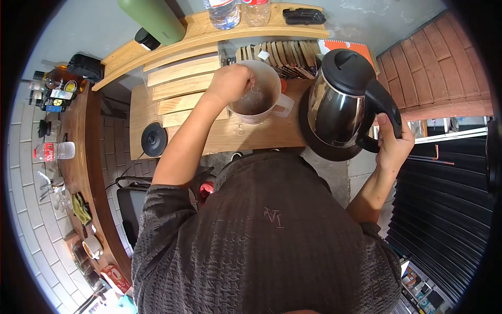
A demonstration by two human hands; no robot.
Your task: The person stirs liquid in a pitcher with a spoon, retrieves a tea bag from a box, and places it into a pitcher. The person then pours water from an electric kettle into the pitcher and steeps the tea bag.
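Note:
A white pitcher [254, 116] with brownish liquid inside stands on the wooden table [219, 138]. Over its left rim is my left hand [232, 82], fingers closed together. A thin bit of something shows below the fingertips, too small to make out. On the right, my right hand [393, 142] is wrapped round the black handle of a shiny kettle [334, 115] with a black lid. The kettle is upright, its lid closed, beside the pitcher without touching it. Its underside is hidden from this angle.
A round black base [154, 139] with a cord lies at the table's left. Behind are wooden slats [183, 86], a row of books [282, 55] and a shelf [201, 29] bearing a green bottle [157, 21] and plastic bottles. A brown counter [83, 172] runs along the left.

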